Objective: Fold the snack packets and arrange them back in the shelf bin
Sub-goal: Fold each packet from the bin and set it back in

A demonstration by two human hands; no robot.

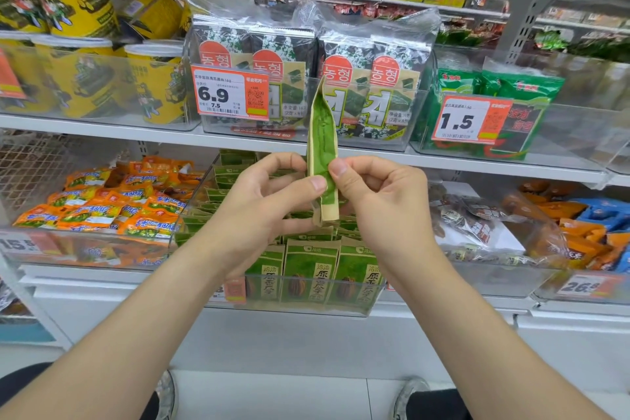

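Observation:
A green and tan snack packet (322, 143) stands upright and folded lengthwise into a narrow strip, held in front of the shelves. My left hand (269, 201) pinches its lower part from the left with thumb and fingers. From the right, my right hand (378, 198) pinches the same lower part, thumb on the front. Below the hands sits a clear shelf bin (306, 303) with several matching green packets (310, 273) standing in rows.
Orange snack packs (112, 204) fill the bin to the left, brown, orange and blue packs (562, 232) the bin to the right. The shelf above holds seaweed packs (306, 78), yellow tubs (85, 72) and price tags (228, 92).

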